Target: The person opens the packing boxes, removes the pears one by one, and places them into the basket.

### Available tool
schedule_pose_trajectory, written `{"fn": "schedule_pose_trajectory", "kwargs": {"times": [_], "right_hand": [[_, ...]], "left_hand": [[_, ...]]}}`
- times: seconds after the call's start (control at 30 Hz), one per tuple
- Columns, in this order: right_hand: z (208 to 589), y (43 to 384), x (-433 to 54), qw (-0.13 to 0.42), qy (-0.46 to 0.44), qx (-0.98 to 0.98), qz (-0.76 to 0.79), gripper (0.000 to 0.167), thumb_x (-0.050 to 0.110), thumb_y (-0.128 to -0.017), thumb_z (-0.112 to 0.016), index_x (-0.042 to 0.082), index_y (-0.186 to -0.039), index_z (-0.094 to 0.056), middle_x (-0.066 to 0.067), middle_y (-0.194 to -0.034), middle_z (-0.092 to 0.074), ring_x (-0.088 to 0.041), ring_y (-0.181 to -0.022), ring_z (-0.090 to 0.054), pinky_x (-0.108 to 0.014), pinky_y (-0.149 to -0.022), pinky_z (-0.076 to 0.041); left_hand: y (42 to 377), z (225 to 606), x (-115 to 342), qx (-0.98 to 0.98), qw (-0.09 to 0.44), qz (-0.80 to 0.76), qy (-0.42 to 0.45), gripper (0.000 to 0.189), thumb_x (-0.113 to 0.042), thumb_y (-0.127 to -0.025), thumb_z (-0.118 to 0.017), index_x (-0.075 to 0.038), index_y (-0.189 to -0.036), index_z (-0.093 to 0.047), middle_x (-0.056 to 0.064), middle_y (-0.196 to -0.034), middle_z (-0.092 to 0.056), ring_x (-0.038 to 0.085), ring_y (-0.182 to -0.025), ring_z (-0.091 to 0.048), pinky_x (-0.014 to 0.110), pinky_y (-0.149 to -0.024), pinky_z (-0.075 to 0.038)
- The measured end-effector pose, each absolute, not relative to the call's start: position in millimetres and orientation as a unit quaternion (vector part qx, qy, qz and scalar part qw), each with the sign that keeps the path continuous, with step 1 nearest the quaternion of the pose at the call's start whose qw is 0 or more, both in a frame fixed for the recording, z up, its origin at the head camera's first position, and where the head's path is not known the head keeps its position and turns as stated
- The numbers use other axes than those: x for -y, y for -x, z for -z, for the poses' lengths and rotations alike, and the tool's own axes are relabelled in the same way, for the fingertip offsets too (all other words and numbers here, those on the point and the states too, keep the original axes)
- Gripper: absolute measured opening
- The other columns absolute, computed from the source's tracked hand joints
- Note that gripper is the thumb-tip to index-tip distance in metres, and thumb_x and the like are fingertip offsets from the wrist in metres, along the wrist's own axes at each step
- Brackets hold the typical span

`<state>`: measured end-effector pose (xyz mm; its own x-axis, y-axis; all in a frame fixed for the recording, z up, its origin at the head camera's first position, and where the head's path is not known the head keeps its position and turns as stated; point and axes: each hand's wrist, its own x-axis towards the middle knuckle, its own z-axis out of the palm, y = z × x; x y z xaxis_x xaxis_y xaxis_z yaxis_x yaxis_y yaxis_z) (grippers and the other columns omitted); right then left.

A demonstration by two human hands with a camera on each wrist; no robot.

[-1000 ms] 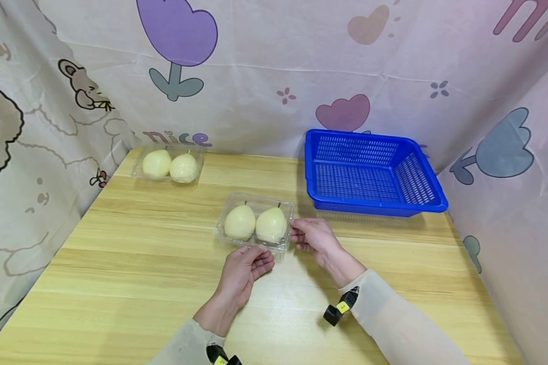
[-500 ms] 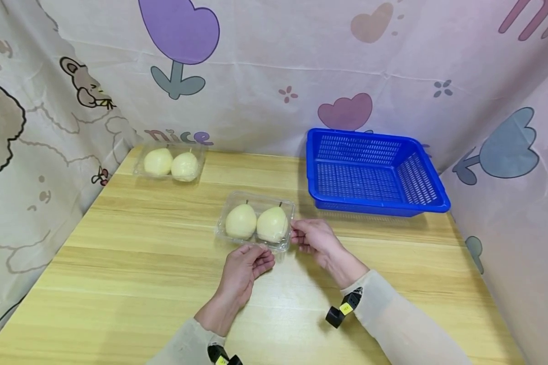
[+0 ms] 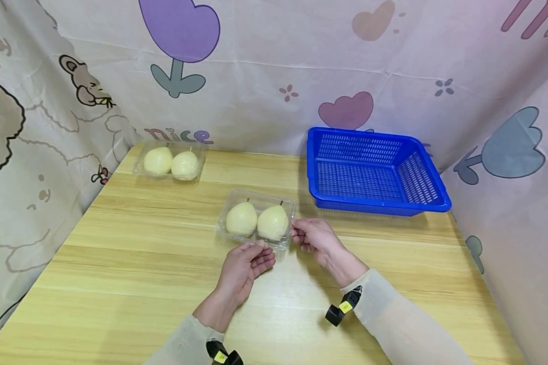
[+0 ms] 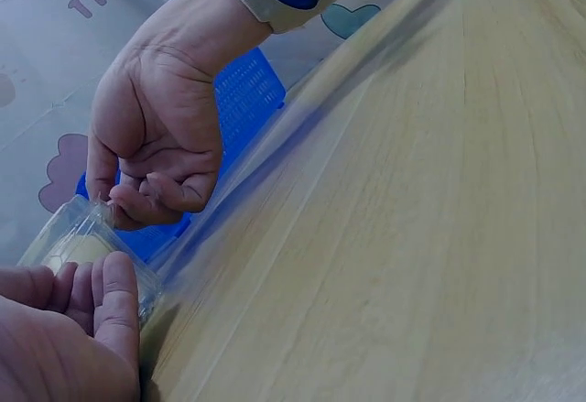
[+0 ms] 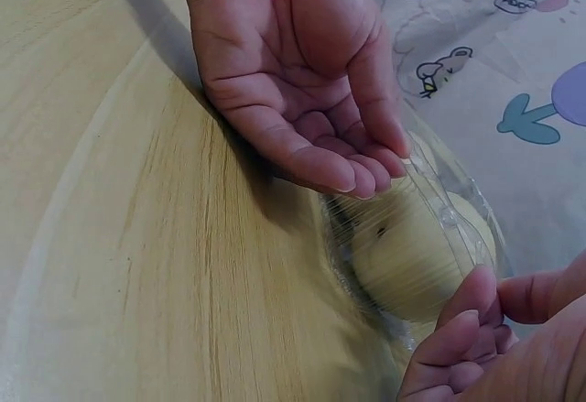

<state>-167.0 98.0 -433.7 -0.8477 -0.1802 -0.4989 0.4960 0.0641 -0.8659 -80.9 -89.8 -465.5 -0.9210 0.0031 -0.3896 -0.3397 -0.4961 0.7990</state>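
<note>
A clear plastic clamshell box (image 3: 258, 196) stands mid-table in the head view, with two pale yellow pears (image 3: 241, 219) inside, stems pointing away from me. My left hand (image 3: 242, 268) pinches its front rim between thumb and fingers, near the right corner. At the right side, my right hand (image 3: 319, 242) pinches the edge. From the right wrist, the thumbs of both hands lie on the clear flange (image 5: 441, 208), the other fingers curling beneath. The left wrist view shows the right palm (image 4: 169, 118) turned towards the camera; the left hand partly hides the box there.
A blue perforated plastic basket (image 3: 356, 177) sits at the back right with nothing in it. Another clear box with two pears (image 3: 184, 166) rests at the back left corner. Patterned cloth (image 3: 255, 76) hangs behind and beside the wooden table (image 3: 118, 253).
</note>
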Motion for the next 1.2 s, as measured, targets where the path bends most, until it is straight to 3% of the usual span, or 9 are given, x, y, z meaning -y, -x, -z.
{"fn": "schedule_pose_trajectory", "kwargs": {"times": [0.4, 0.87, 1.2], "right_hand": [[433, 167, -101, 0.261, -0.12, -0.67, 0.684, 0.017, 0.017, -0.106, -0.061, 0.003, -0.107, -0.071, 0.004, -0.076, -0.067, -0.007, -0.065, -0.058, -0.02, -0.055, -0.044], [436, 167, -101, 0.271, -0.119, -0.626, 0.722, 0.015, 0.01, -0.106, -0.059, 0.004, -0.097, -0.07, 0.003, -0.073, -0.069, -0.006, -0.061, -0.06, -0.018, -0.054, -0.048], [438, 171, -102, 0.277, -0.128, -0.619, 0.724, 0.014, 0.011, -0.106, -0.06, 0.005, -0.099, -0.069, 0.002, -0.074, -0.069, -0.007, -0.062, -0.06, -0.019, -0.056, -0.049]], "left_hand": [[85, 465, 90, -0.499, 0.104, -0.839, 0.19, 0.018, -0.012, -0.107, -0.061, 0.005, -0.108, -0.068, 0.01, -0.093, -0.072, 0.017, -0.087, -0.074, 0.031, -0.085, -0.066], [92, 461, 90, -0.498, 0.093, -0.837, 0.204, 0.015, -0.014, -0.11, -0.055, -0.001, -0.107, -0.062, 0.008, -0.093, -0.07, 0.018, -0.083, -0.074, 0.032, -0.081, -0.067], [93, 465, 95, -0.504, 0.12, -0.836, 0.181, 0.016, -0.008, -0.104, -0.058, 0.005, -0.102, -0.068, 0.011, -0.091, -0.073, 0.02, -0.083, -0.074, 0.033, -0.084, -0.066]]}}
